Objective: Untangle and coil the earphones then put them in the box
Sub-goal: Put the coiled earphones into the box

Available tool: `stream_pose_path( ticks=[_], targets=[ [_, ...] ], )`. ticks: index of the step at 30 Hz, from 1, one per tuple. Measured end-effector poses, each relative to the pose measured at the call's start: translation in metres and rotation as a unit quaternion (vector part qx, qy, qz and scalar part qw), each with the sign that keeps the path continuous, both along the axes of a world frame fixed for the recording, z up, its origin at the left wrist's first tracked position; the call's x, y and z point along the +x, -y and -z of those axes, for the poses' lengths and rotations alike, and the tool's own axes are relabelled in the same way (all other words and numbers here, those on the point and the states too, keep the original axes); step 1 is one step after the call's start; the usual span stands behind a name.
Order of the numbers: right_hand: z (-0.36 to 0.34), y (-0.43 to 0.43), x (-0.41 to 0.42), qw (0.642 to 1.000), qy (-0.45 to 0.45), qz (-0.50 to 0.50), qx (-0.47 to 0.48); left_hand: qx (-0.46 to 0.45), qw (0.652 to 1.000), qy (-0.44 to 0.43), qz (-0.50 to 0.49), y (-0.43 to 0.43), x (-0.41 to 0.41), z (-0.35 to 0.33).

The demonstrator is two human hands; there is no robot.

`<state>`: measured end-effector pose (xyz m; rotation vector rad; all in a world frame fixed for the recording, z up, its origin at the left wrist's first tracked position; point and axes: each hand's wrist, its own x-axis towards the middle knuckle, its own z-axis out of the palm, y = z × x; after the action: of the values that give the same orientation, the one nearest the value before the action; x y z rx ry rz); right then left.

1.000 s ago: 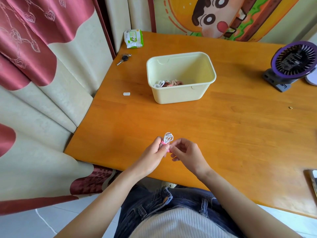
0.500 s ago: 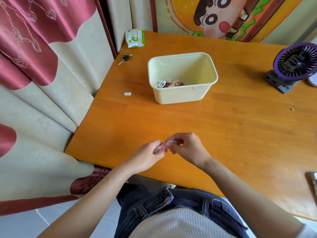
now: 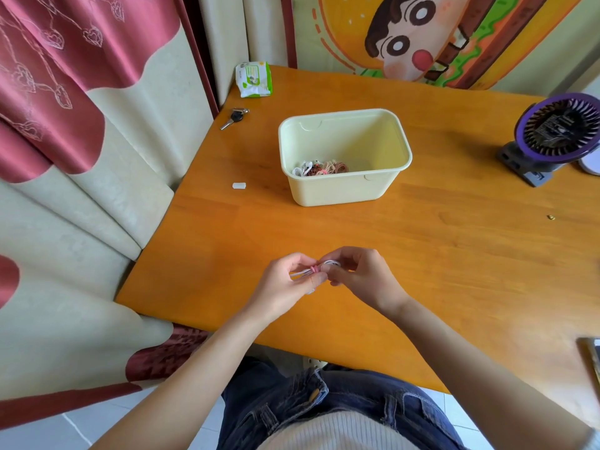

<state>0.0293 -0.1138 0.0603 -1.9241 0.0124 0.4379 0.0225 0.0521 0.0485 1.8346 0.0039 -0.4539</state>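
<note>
The white earphones (image 3: 330, 264), coiled into a small bundle with a pink band (image 3: 313, 269) round the middle, are held just over the table (image 3: 438, 254), on the near side of the box (image 3: 344, 193) and well apart from it. The left hand (image 3: 285, 287) pinches the bundle's left part between thumb and curled fingers, and loose white loops stick out to the left of the band. The right hand (image 3: 365, 277) pinches the right part, its fingers curled over the loops, so both hands are clamped on the earphones and nearly touch at the band. The box itself is pale yellow, open at the top, and holds more coiled cords (image 3: 319, 167) in white, pink and brown against its near-left wall. Left of the box lies a small white piece (image 3: 239, 186). Beyond the box to the left lie a key (image 3: 234, 117) and, farther back, a green-and-white packet (image 3: 254, 80) at the table's corner. Right of the box, well apart, stands a purple fan (image 3: 558, 131), and a tiny gold object (image 3: 551, 217) lies nearer than the fan
</note>
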Motion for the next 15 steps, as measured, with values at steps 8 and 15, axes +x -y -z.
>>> stream_pose_path(
  ticks=[8, 15],
  targets=[
    [-0.004, 0.000, 0.011, 1.000, 0.004, 0.025, -0.008, 0.042, 0.997, 0.060, 0.028, -0.006, 0.009, 0.005],
    [-0.002, 0.007, 0.037, 0.995, 0.048, 0.008, -0.082, 0.236, 0.941, 0.219, 0.102, -0.004, 0.036, 0.005]
  ],
)
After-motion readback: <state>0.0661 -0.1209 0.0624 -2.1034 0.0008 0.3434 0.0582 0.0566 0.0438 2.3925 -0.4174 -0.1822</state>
